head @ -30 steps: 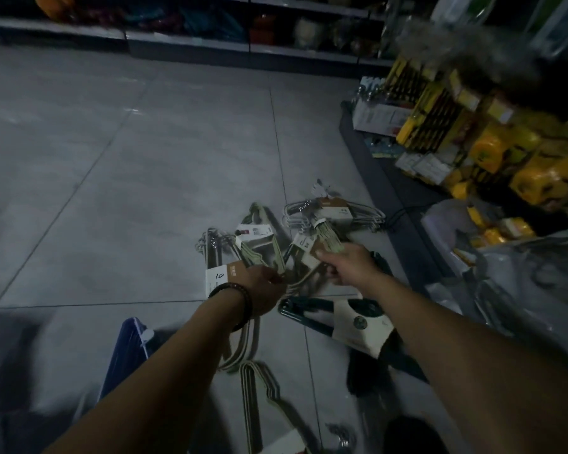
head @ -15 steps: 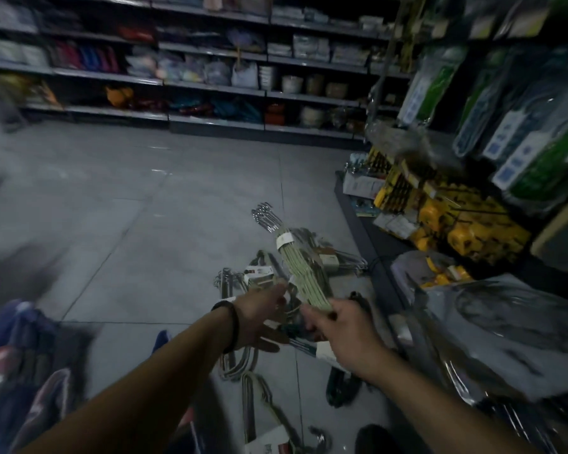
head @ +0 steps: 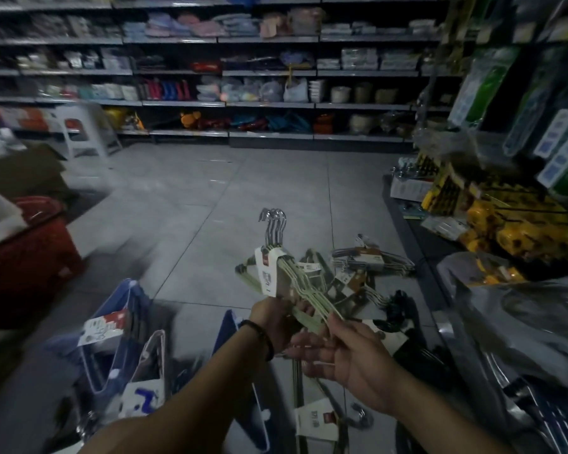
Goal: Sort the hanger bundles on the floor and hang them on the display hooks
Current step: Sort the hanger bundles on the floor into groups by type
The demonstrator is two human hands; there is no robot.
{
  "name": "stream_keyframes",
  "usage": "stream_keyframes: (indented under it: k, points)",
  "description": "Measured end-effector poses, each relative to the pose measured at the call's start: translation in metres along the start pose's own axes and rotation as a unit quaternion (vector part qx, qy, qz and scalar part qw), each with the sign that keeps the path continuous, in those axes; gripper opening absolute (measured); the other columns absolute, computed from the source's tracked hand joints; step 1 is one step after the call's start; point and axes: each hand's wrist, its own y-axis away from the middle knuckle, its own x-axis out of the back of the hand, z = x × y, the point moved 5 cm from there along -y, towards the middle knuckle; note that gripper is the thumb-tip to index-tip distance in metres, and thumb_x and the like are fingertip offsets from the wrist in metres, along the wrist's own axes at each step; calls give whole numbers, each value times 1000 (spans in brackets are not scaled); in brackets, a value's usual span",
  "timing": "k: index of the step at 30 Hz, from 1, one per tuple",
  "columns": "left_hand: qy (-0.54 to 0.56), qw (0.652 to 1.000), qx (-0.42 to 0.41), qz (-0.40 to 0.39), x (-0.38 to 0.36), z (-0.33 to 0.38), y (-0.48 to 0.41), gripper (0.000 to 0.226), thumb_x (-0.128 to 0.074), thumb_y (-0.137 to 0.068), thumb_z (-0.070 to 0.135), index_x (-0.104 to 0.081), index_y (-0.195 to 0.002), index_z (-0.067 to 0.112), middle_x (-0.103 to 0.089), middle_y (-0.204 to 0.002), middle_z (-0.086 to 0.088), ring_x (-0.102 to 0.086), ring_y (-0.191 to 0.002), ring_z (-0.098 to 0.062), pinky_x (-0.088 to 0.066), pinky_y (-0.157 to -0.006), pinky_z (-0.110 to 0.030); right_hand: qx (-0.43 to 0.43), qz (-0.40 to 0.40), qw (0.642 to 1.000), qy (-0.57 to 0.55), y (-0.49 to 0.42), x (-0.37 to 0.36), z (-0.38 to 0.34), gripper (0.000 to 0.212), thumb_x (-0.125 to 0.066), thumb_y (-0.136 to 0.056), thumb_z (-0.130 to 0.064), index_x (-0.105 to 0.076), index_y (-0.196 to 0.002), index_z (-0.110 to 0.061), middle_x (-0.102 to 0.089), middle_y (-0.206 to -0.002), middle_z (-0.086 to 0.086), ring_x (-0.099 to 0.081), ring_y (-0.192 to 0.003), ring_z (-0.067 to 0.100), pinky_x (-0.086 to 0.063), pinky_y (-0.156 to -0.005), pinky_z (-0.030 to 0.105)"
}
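Head view: pale-green hanger bundle [head: 287, 273] held above floor [head: 210, 198], left hand [head: 274, 322] gripping lower arms, right hand [head: 351, 355] pinching same end. Long axis runs away from hands, metal hooks [head: 274, 221] farthest. Right hand nearer right-side shelving [head: 473, 204].

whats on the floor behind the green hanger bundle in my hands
Grey hanger bundles with brown labels lie on the floor behind the green bundle; the bundle hides part of that pile.
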Motion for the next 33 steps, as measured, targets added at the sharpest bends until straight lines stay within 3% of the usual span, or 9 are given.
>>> stream_keyframes:
  k: [3, 6, 9, 14, 17, 23, 29, 31, 33]
  points:
    - [-92, 988, -63, 103, 18, 12, 4, 17, -40, -103, -4, -57, -105, -1, -65, -82, -19, -61, -61, -24, -48, -35, -24, -58, 16, 994, 86, -2, 15, 6, 50, -73, -91, -31, -52, -131, -11, -74, -117, 20, -69, -110, 51, -55, -85, 57]
    - [-251, 935, -162, 190, 34, 24, 1, 27, -52, -98, -2, -56, -124, 3, -68, -117, -21, -64, -83, -27, -52, -52, -31, -42, 84, 976, 196, -8, 34, -9, 80, -85, -73, -48, -48, -139, -22, -67, -130, 18, -72, -110, 40, -57, -92, 59]
    - [-315, 908, -222, 163, 31, 22, 4, 33, -54, -95, -4, -53, -122, 16, -66, -116, -13, -68, -94, -33, -63, -77, -51, 62, 107, 973, 193, -17, 39, -41, 78, -80, -78, -50, -45, -145, -30, -66, -133, 9, -74, -108, 33, -59, -94, 57]
    - [-363, 891, -262, 77, 22, 13, 15, 37, -49, -100, -3, -43, -126, 24, -62, -106, -1, -70, -82, -34, -63, -71, -53, 159, 146, 965, 145, -28, 49, -76, 52, -70, -89, -50, -58, -131, -21, -75, -118, 10, -76, -95, 37, -61, -82, 51]
    - [-367, 908, -199, 41, 27, -7, 3, 40, -50, -98, -6, -43, -126, 22, -65, -109, -4, -72, -91, -32, -63, -68, -47, 181, 214, 937, 210, -34, 69, -69, 29, -58, -104, -39, -66, -114, -12, -72, -99, 13, -71, -70, 28, -59, -60, 36]
    - [-312, 950, 3, 26, 48, -67, -58, 22, -53, -99, 5, -62, -120, 7, -72, -115, -20, -72, -106, -36, -56, -99, -56, 74, 305, 910, 270, -74, 132, -4, 32, -42, -111, -33, -61, -104, -9, -68, -87, 14, -63, -61, 19, -52, -54, 32]
    - [-365, 923, 37, 113, 90, -167, -135, 17, -57, -100, 4, -62, -116, 5, -68, -115, -14, -70, -101, -30, -64, -79, -38, -86, 388, 878, 266, -104, 224, 111, 25, -45, -109, -25, -62, -99, -9, -65, -75, 13, -64, -55, 22, -48, -45, 28]
    - [-376, 915, 79, 120, 103, -195, -155, 14, -61, -97, 4, -64, -110, 9, -69, -116, -15, -71, -99, -29, -64, -84, -44, -128, 412, 854, 290, -116, 256, 145, 30, -50, -105, -31, -66, -98, -8, -70, -83, 15, -70, -67, 31, -56, -51, 34]
    - [-402, 900, 86, 147, 108, -213, -170, 6, -61, -97, 8, -62, -97, 14, -69, -117, -16, -71, -98, -28, -63, -89, -45, -167, 426, 818, 350, -132, 293, 179, 37, -54, -99, -43, -70, -107, -11, -74, -99, 15, -74, -87, 36, -62, -72, 45]
